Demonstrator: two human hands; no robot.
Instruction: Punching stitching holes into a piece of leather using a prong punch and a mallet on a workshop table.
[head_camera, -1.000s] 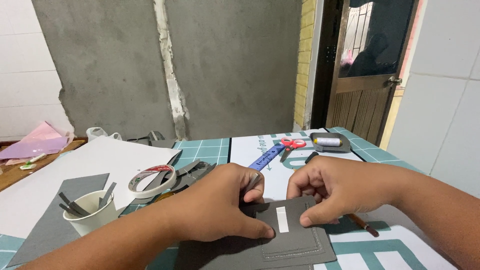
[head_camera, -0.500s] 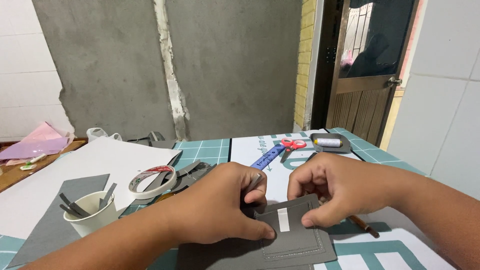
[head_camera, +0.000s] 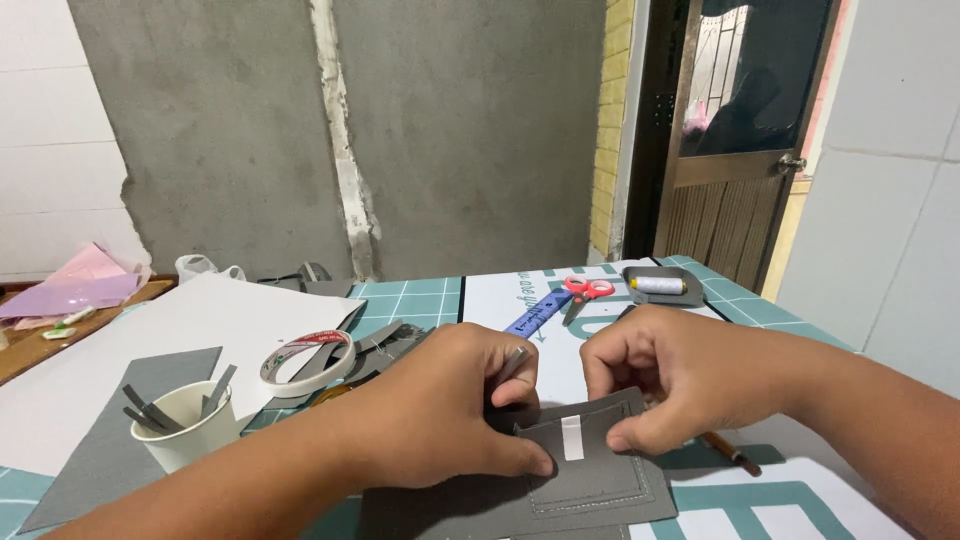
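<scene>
Both hands are barely shifting: left hand (head_camera: 455, 410) is pinching a thin strip while pressing the grey piece (head_camera: 575, 470) flat; right hand (head_camera: 680, 385), at three o'clock, is pinching its edge steady.

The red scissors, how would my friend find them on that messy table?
Start at the brown door on the right, then look down to the far end of the green cutting mat. The red scissors lie there on white paper, between a blue ruler and a grey tray holding a white spool. Nothing else there has bright red loop handles.
</scene>
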